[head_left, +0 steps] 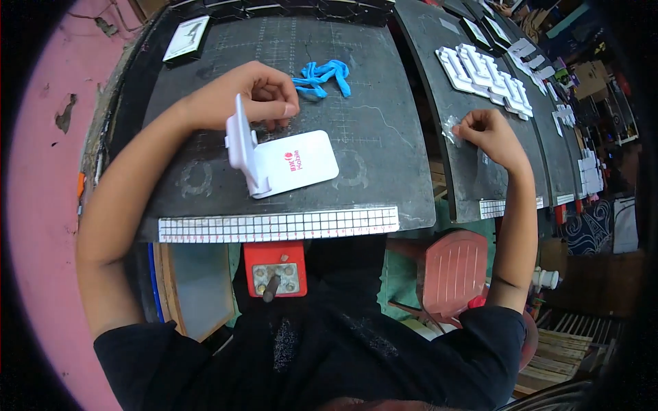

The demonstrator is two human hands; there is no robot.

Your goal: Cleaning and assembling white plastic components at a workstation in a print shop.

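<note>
A white folding phone stand [295, 163] with a red printed mark lies on the dark table in front of me, its base flat and its back plate upright. Just behind that plate is my left hand [264, 96], fingers loosely curled toward the thumb, with nothing visible in them. Over on the neighbouring table to the right, my right hand [488, 133] pinches a small piece of clear crinkled plastic film [450, 130]. Beyond my left fingers lies a crumpled strip of blue cloth [329, 77].
A gridded white ruler strip [277, 225] runs along the near table edge. A boxed item [186, 40] stands far left. More white stands [483, 79] crowd the right table, past a gap between the tables. Below are a red plastic chair [454, 270] and a red box-like object [275, 250].
</note>
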